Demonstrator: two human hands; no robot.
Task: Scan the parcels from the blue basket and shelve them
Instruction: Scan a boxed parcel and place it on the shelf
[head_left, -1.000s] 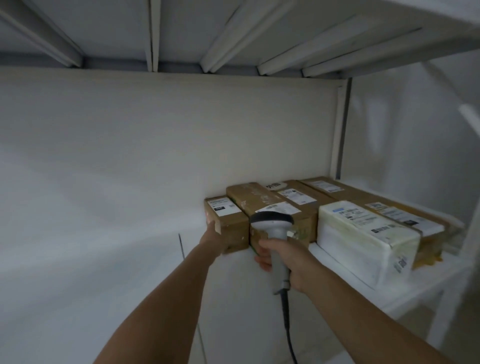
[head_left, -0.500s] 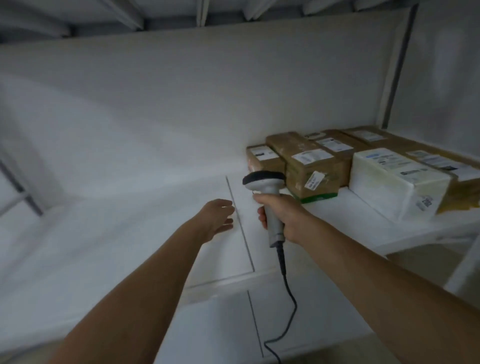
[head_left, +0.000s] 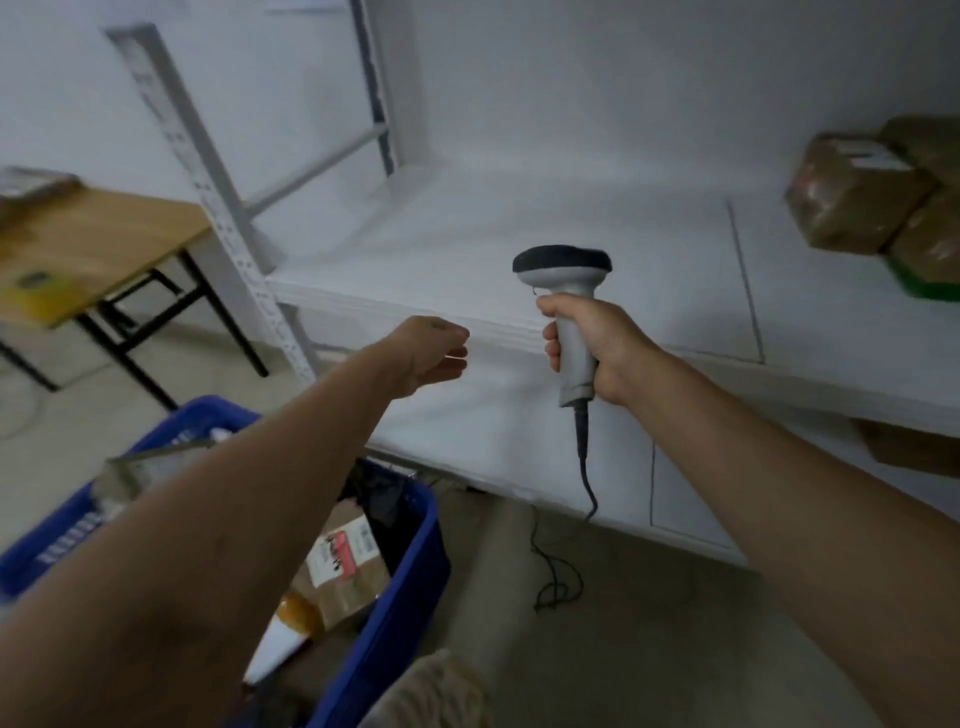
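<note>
Left grip, slack and empty, has quit the boxes at upper right for the basket lower left; right grip clasps the scanner.

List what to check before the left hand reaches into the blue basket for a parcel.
1. Left hand free: ok, holds nothing.
2. Grey handheld scanner with black head gripped by right hand: ok.
3. Parcel in blue plastic basket: ok, brown paper parcel with red-and-white label lies inside.
4. Free space on white shelf board left of brown cardboard boxes: ok.
5. Parcel barcode readable: cannot tell, blurred.
</note>
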